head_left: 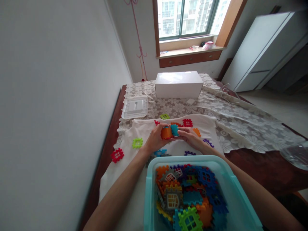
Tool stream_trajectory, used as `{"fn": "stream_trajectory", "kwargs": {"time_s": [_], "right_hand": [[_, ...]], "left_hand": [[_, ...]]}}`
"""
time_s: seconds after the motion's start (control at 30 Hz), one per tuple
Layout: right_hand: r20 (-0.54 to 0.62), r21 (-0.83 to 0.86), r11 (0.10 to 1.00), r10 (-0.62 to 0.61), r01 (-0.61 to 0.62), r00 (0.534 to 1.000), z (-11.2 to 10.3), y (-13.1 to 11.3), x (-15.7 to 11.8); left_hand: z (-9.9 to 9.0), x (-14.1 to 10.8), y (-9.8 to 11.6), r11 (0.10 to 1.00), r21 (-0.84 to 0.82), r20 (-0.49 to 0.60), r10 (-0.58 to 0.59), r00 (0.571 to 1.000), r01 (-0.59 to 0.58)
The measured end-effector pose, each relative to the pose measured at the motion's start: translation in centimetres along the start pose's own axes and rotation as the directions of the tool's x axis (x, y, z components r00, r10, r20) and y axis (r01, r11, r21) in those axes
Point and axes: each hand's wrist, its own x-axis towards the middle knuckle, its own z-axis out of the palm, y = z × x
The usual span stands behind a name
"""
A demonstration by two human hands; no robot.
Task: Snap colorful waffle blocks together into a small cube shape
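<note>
My left hand [156, 138] is closed around an orange building block [166, 133], its thumb and fingers on either side. Against that block's right side sits a blue building block [175, 130], gripped by the fingers of my right hand [189, 136]. Whether the two blocks are locked together I cannot tell. Both hands are above a white cloth [130, 170]. Around them lie loose toothed pieces: a red one [187, 123] behind, an orange one [196, 132] to the right, and a blue one [160, 152] in front.
A turquoise tub [149, 192] full of toothed plastic pieces stands between my forearms. Green [137, 143] and red [117, 155] window pieces lie at left. Farther back are a white lid [135, 107] and a white box [179, 86]. A wall [60, 96] borders the table's left.
</note>
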Motion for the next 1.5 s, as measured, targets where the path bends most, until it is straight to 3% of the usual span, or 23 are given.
{"fn": "stream_trajectory", "kwargs": {"time_s": [0.27, 0.47, 0.57, 0.97, 1.27, 1.5], "right_hand": [[-0.026, 0.095, 0.993, 0.072, -0.069, 0.997, 0.19, -0.16, 0.49], [-0.036, 0.106, 0.991, 0.091, -0.086, 0.995, 0.08, -0.05, 0.7], [-0.041, 0.115, 0.991, 0.068, -0.063, 0.997, 0.09, -0.17, 0.58], [-0.018, -0.051, 0.997, 0.05, -0.051, 0.999, -0.2, -0.45, 0.52], [0.058, 0.1, 0.992, 0.07, -0.076, 0.996, -0.26, -0.48, 0.32], [0.052, 0.188, 0.976, 0.106, -0.114, 0.993, -0.33, -0.71, 0.46]], "left_hand": [[0.21, 0.0, 0.01, 0.999, -0.002, 0.015, -0.046, 0.999, 0.046], [0.15, 0.25, 0.31, 0.999, 0.042, 0.035, 0.026, 0.999, -0.027], [0.3, 0.14, 0.29, 1.0, 0.012, 0.012, 0.007, 1.0, -0.007], [0.22, 0.07, 0.06, 0.998, -0.016, 0.058, -0.059, 0.997, 0.06], [0.14, -0.14, 0.16, 0.994, -0.083, 0.059, -0.068, 0.996, 0.072], [0.49, -0.02, 0.22, 0.987, -0.132, 0.024, -0.093, 0.995, 0.096]]}}
